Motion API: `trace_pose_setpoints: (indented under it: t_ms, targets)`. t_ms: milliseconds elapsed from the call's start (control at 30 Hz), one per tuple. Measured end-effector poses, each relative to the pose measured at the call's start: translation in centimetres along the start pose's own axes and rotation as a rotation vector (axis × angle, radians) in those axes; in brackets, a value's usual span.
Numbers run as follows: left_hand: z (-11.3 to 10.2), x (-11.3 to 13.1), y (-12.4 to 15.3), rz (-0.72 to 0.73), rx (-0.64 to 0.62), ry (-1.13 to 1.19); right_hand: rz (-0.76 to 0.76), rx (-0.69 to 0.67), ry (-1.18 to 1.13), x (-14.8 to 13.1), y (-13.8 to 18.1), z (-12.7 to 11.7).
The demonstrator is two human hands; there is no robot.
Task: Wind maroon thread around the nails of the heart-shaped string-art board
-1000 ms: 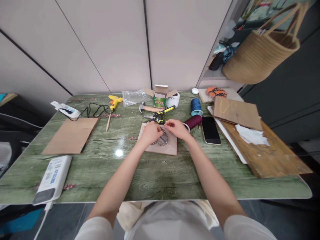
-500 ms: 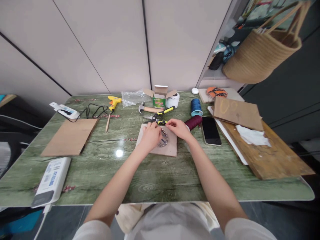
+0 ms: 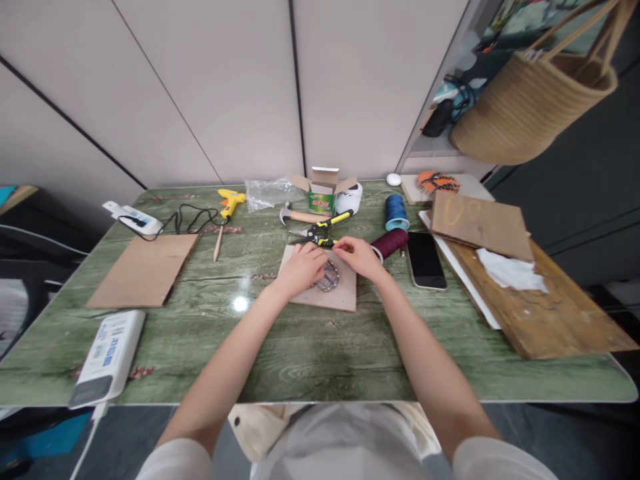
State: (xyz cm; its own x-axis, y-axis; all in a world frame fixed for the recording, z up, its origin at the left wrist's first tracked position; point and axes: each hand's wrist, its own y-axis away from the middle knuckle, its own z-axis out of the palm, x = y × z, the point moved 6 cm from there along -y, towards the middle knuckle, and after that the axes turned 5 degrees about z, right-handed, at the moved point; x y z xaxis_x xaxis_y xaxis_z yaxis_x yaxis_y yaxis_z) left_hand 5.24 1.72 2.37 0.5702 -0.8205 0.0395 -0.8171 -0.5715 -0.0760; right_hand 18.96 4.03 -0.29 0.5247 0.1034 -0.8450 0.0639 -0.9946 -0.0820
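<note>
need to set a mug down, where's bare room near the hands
Bare green tabletop lies in front of the tan board under the left hand and right hand; another patch sits between that board and the cardboard sheet. Crowded behind the hands: snips, hammer, maroon spool, blue spool, phone.
</note>
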Motion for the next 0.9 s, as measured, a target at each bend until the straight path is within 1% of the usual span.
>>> trace_pose_setpoints:
  t_ms: [200,300,367,433,533,600,700,800,900]
  targets:
    - [-0.9,0.5,-0.1,0.140,-0.055,-0.117,-0.015,0.001,-0.004,0.0,0.0,0.1]
    - [-1.1,0.9,-0.5,0.163,-0.065,-0.134,-0.008,0.004,0.004,0.1,-0.1,0.0]
    - [-1.2,1.1,-0.8,0.120,-0.058,-0.122,-0.001,0.004,0.010,0.2,-0.1,0.0]
    - [-1.3,1.3,-1.2,0.037,-0.042,-0.088,-0.002,0.007,0.013,0.1,-0.1,-0.1]
    - [-1.8,1.5,-1.6,-0.133,-0.017,-0.019,-0.014,0.012,0.009,0.0,0.0,-0.2]
    - [-2.0,1.4,-1.9,-0.246,-0.031,0.024,-0.016,0.010,0.007,0.0,0.0,-0.2]
    - [-2.3,1.0,-2.8,-0.346,-0.080,0.084,-0.006,0.005,0.009,0.3,-0.2,0.0]
    - [-2.2,0.0,-4.3,-0.413,-0.169,0.142,0.006,0.009,0.004,0.7,-0.3,0.0]
    - [-2.2,-1.0,-6.2,-0.388,-0.269,0.199,0.016,0.026,-0.004,0.8,-0.3,-0.2]
